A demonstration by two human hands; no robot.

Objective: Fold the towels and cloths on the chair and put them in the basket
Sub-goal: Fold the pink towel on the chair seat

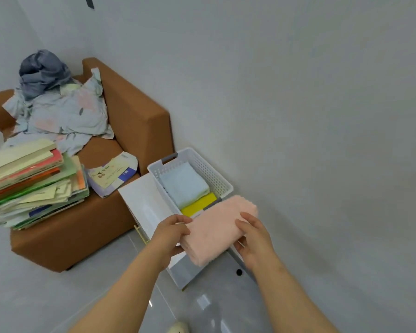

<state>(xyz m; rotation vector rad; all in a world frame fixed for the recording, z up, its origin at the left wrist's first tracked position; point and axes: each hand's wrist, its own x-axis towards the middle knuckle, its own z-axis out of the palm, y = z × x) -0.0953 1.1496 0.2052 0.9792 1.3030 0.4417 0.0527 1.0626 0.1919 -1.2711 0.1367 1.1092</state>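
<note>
A: The left hand (172,233) and right hand (252,239) are gripping the folded pink towel (216,227), holding it at the basket's (216,175) near rim.
B: Risky: an uneven release could be unrolling it over the rim. Farther back, floral cloths (65,111) are lying unfolded on the chair (135,111).

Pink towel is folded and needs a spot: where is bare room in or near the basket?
The basket has little: the blue towel fills its far part, a yellow item lies nearer, the near end is hidden behind the pink towel. Free: white top between basket and chair; seat patch between floral cloth and envelope. A paper stack crowds the seat's left.
</note>
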